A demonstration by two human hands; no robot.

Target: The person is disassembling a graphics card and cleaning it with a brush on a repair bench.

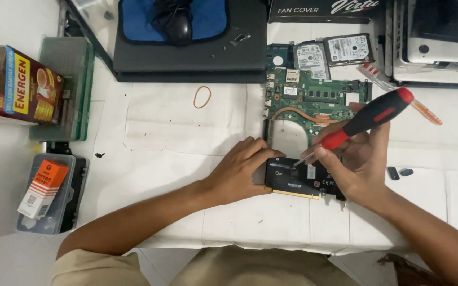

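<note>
Black expansion card: flat, rigid, light, judged fragile at the gold edge contacts; best gripped by the side edges. Lies flat at the near edge of the counter, just below the green motherboard. Left hand pressed narrow on the card's left end, steadying. Right hand closed around the red-and-black screwdriver, tip touching the card's top face. Beyond: two hard drives, rubber band.
</note>
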